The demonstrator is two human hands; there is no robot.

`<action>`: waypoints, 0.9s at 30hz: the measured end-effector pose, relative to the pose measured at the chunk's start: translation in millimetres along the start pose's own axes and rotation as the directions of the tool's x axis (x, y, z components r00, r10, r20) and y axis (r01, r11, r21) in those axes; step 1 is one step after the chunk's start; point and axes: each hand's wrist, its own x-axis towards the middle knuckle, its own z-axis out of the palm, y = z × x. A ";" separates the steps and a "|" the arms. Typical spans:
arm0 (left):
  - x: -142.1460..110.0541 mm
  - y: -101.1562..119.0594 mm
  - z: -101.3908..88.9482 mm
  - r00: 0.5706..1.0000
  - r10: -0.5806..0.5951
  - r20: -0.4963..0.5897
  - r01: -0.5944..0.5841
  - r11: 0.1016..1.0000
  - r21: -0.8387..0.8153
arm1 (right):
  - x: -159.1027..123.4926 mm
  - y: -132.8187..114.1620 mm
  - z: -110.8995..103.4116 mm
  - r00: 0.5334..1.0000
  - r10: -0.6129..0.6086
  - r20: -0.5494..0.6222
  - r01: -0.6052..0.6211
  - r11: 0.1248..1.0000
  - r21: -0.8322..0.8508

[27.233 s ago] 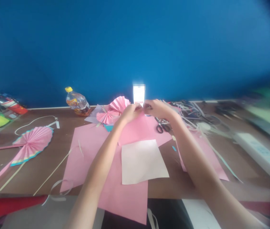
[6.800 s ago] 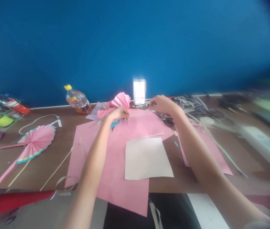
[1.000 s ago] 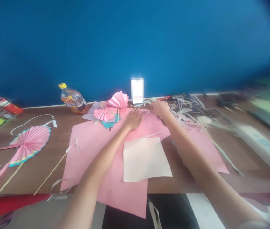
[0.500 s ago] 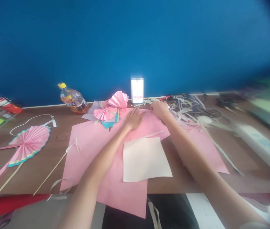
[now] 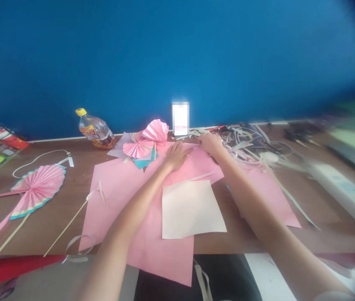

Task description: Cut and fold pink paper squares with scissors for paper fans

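My left hand (image 5: 177, 156) lies flat on a large pink paper sheet (image 5: 117, 200), holding nothing. My right hand (image 5: 211, 144) rests at that sheet's far edge, its fingers curled beside a tangle of pale paper strips (image 5: 243, 144). Whether those fingers grip the paper I cannot tell. Just beyond my left hand are two pleated pink paper fans (image 5: 138, 149) (image 5: 156, 130) on teal and lilac paper scraps. A cream paper sheet (image 5: 192, 211) lies nearer me, on the pink sheet.
A finished pink fan with a striped rim (image 5: 36, 188) lies on the wooden table (image 5: 52, 221) at left. A plastic bottle (image 5: 96, 131) stands against the blue wall (image 5: 177, 54). A white power strip (image 5: 343, 192) lies at right. Red cloth (image 5: 14, 265) hangs along the near edge.
Over the last second my hands have stayed almost still. Compared with several seconds ago, my left hand has opened flat on the pink sheet, and the sheet no longer covers the scissors' spot visibly.
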 end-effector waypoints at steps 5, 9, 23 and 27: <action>-1.7 0.5 1.7 1.000 -0.005 -0.022 0.005 1.000 0.016 | 0.6 2.2 -2.9 1.000 0.016 0.022 -0.016 1.000 0.016; -2.4 -0.2 3.0 0.999 0.008 -0.034 -0.007 0.999 0.037 | 0.7 3.6 -5.9 1.000 -0.004 0.014 0.004 1.000 0.012; -1.1 -3.7 0.2 0.963 0.045 -0.265 -0.098 0.977 -0.190 | -12.2 11.7 -49.5 0.964 -0.258 0.064 0.241 0.950 0.199; 2.0 -8.3 -7.3 0.958 0.029 -0.287 -0.105 0.962 -0.252 | -16.1 10.5 -56.6 0.947 -0.321 0.031 0.301 0.915 0.269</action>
